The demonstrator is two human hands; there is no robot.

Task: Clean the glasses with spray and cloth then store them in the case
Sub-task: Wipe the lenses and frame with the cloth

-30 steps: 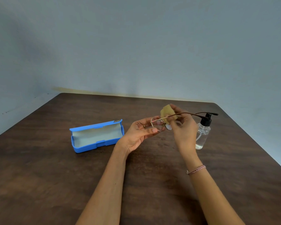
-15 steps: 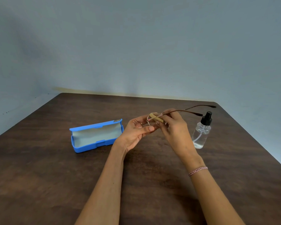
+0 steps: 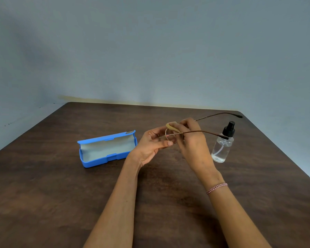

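Observation:
Thin brown-framed glasses are held in the air over the table, their two temple arms pointing right. My left hand pinches the frame front from the left. My right hand pinches a small yellow cloth against a lens; the lenses are mostly hidden by the fingers. A clear spray bottle with a black pump stands upright just right of my right hand. The blue glasses case lies with its lid up to the left of my left hand, its pale lining showing.
A dark brown wooden table carries everything. Its far edge meets a grey-blue wall and its right edge runs diagonally close behind the bottle.
The cloth dropped from above the frame down onto the lens. The glasses turned slightly, so the temple arms now spread apart and the near one crosses in front of the bottle's pump.

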